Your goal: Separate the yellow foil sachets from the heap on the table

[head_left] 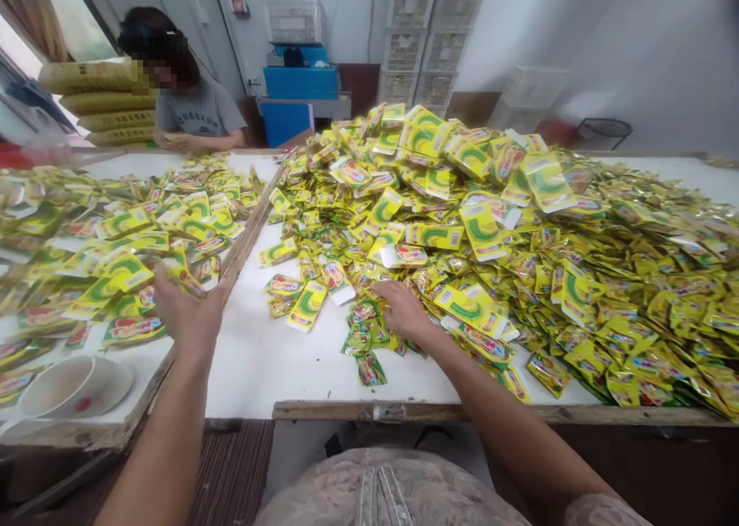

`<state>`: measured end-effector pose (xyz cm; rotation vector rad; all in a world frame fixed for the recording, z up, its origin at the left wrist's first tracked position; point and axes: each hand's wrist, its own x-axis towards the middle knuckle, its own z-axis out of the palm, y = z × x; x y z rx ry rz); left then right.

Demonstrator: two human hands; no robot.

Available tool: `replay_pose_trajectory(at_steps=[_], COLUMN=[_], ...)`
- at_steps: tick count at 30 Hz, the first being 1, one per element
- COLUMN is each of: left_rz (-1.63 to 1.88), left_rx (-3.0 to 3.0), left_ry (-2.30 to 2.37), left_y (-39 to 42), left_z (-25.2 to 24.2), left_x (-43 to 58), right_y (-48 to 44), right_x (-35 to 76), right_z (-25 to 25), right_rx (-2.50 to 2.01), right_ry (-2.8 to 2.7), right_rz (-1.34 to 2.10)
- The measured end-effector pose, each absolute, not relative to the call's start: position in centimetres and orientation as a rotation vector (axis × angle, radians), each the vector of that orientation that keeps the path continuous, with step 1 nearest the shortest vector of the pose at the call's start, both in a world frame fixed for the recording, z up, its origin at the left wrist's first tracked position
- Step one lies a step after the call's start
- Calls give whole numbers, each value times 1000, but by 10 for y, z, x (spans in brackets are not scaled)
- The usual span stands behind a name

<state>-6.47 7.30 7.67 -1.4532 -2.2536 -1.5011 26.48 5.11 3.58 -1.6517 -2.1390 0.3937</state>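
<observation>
A big heap of yellow and green packets (496, 226) covers the white table (271, 364) in front of me. My right hand (404, 310) lies on a small cluster of green sachets (363, 333) at the heap's near edge, fingers bent onto them. My left hand (185, 310) reaches over the wooden rail (248, 237) to the left table, fingers spread above the sorted packets (115, 272) there, holding nothing that I can see.
A white bowl on a plate (69, 387) sits at the left table's near corner. A person in a grey shirt (196, 114) works at the far left end. Stacked yellow sacks (98, 98), a blue box (300, 79) and white crates (427, 33) line the back wall.
</observation>
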Motion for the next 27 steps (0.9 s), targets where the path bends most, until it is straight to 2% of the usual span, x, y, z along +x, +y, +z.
replay_pose_trajectory(at_steps=[2, 7, 14, 19, 23, 27], left_rz=[-1325, -909, -696, -1064, -1506, -2018], left_rx=[-1561, -2419, -2708, -2672, -2446, -2324], left_ry=[-2242, -2327, -2097, -2172, -2353, -2555], left_y=[71, 49, 58, 54, 46, 42], left_z=[79, 46, 21, 20, 21, 24], left_x=[-44, 57, 107, 91, 77, 70], right_y=[58, 60, 45, 43, 42, 41], right_x=[269, 269, 281, 287, 283, 269], right_z=[29, 16, 9, 3, 7, 12], right_rx=[-1679, -1628, -1571, -1634, -1600, -1800], right_ry=[-2249, -2113, -1724, -1692, -1782, -1905], right_rz=[321, 185, 284, 151, -99, -163])
